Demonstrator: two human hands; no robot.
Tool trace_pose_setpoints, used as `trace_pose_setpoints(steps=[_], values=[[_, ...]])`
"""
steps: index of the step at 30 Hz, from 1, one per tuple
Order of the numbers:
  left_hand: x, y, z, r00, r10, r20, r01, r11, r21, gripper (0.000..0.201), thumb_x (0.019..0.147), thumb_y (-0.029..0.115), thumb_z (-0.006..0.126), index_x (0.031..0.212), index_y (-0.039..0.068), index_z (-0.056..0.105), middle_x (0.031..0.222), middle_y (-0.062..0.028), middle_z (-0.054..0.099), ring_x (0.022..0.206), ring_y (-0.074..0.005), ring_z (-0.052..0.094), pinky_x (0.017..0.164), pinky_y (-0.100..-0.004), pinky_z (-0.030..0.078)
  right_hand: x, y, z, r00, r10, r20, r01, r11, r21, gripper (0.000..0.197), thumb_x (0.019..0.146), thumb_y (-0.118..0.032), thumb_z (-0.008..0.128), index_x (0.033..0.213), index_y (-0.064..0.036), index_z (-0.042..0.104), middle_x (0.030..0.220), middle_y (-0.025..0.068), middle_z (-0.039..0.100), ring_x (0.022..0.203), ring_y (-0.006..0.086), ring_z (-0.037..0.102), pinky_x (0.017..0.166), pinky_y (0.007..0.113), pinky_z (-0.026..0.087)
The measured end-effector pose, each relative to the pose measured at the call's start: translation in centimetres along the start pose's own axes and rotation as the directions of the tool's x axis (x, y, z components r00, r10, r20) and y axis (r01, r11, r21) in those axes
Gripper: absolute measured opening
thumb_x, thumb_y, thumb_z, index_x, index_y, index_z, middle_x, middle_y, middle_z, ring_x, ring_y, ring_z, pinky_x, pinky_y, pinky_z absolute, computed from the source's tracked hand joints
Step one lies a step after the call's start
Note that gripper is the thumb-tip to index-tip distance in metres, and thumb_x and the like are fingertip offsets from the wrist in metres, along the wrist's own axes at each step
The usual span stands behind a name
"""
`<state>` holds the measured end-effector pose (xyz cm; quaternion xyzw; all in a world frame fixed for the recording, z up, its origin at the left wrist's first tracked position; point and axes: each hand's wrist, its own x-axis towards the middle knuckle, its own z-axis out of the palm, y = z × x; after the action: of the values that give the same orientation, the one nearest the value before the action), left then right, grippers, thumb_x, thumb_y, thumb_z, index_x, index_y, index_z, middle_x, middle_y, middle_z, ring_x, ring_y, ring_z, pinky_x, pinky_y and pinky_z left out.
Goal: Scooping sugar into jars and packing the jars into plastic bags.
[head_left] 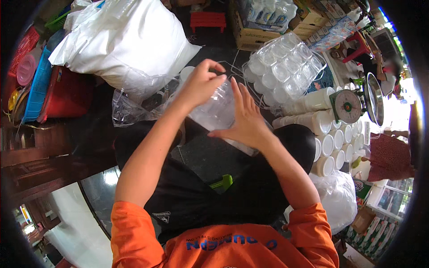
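Note:
Between my hands and over my lap is a clear plastic bag (213, 111) with pale, see-through contents that I cannot make out exactly. My left hand (203, 85) is at its far left side, fingers curled toward the thumb; whatever is pinched there is too small or hidden to name. On the right side of the bag, my right hand (245, 117) rests with fingers stretched and thumb spread away. Loose clear plastic film (129, 107) lies to the left. A pack of round clear containers (283, 69) stands beyond my right hand.
A big white sack (134, 40) fills the far left, by a red bin (69, 96) and blue basket (36, 89). At right are stacked white-lidded tubs (328, 143), a dial scale (348, 106) and a white plastic bag (335, 198). A green-handled object (222, 182) lies between my legs.

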<state>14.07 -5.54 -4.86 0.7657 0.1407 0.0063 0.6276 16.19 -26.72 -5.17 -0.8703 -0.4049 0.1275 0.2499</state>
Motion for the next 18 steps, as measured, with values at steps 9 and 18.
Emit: trace_pose_setpoints(steps=[9, 18], values=[[-1.3, 5.6, 4.9, 0.939, 0.283, -0.194, -0.298, 0.953, -0.051, 0.021, 0.107, 0.017, 0.06, 0.123, 0.004, 0.059, 0.089, -0.009, 0.076, 0.079, -0.0107, 0.067, 0.073, -0.0275, 0.052, 2.6, -2.3, 1.2, 0.959, 0.027, -0.282, -0.083, 0.979, -0.187, 0.126, 0.078, -0.055, 0.085, 0.166, 0.0027, 0.015, 0.168, 0.0324, 0.018, 0.156, 0.0531, 0.013, 0.123, 0.064, 0.02], [0.0, 8.7, 6.0, 0.852, 0.48, -0.21, -0.493, 0.87, -0.011, 0.021, 0.109, 0.021, 0.059, 0.123, 0.005, 0.062, 0.098, -0.0108, 0.076, 0.088, -0.0147, 0.071, 0.076, -0.0319, 0.055, 3.5, -0.9, -1.9, 0.819, -0.073, -0.569, -0.036, 0.983, -0.179, 0.107, 0.08, -0.048, 0.084, 0.164, -0.0058, 0.031, 0.166, 0.0225, 0.031, 0.156, 0.0486, 0.014, 0.127, 0.063, 0.011]])
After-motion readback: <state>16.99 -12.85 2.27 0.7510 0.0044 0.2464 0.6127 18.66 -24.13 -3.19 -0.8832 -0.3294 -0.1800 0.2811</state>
